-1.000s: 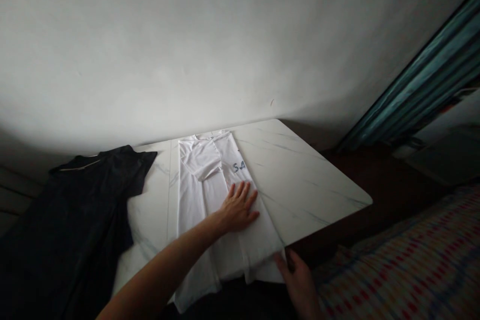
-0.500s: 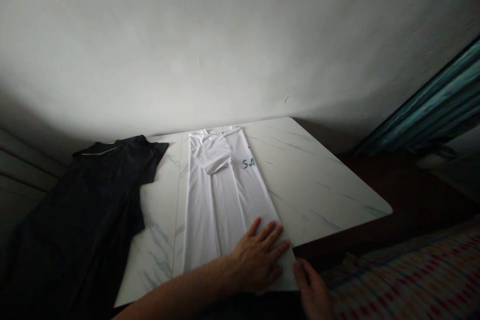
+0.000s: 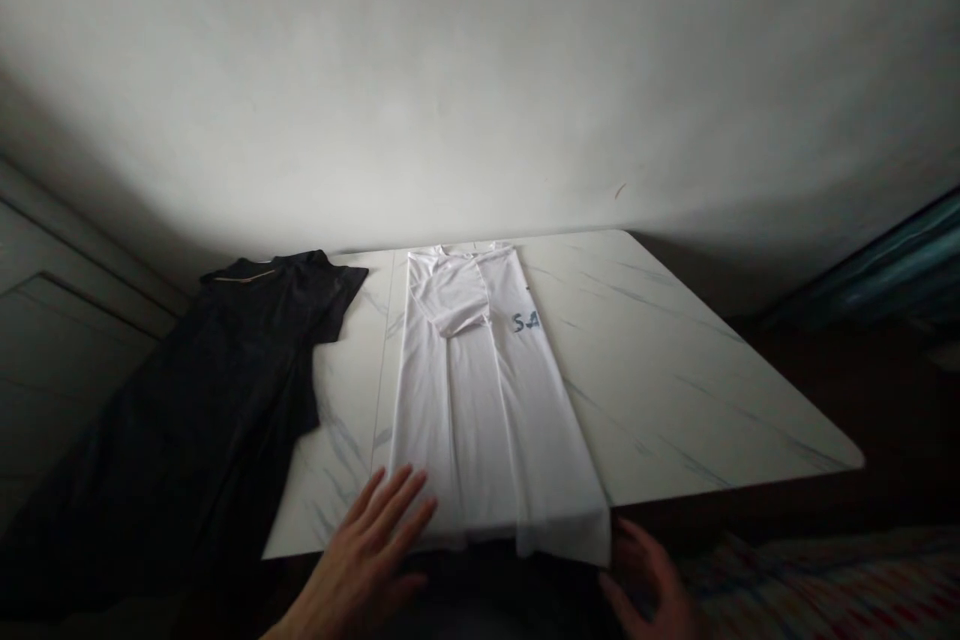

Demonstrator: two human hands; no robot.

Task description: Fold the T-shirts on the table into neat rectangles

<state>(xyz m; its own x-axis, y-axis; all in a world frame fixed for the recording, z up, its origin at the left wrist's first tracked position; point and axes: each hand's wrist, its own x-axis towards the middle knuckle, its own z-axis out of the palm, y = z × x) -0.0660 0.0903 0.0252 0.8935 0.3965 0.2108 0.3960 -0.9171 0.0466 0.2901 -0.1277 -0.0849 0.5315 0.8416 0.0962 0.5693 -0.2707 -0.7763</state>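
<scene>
I hold both hands spread open, my left hand [image 3: 364,560] at the near end of the folded white shirt [image 3: 487,400], my right hand [image 3: 645,585] just beside its hem [image 3: 562,545] (that hem wants lifting next).

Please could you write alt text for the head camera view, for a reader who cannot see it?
A left hand and a right hand, both open, are at the near end of a long white shirt, folded lengthwise on a marble table, with a sleeve across it and blue letters on it. A dark garment lies along the table's left side.
</scene>
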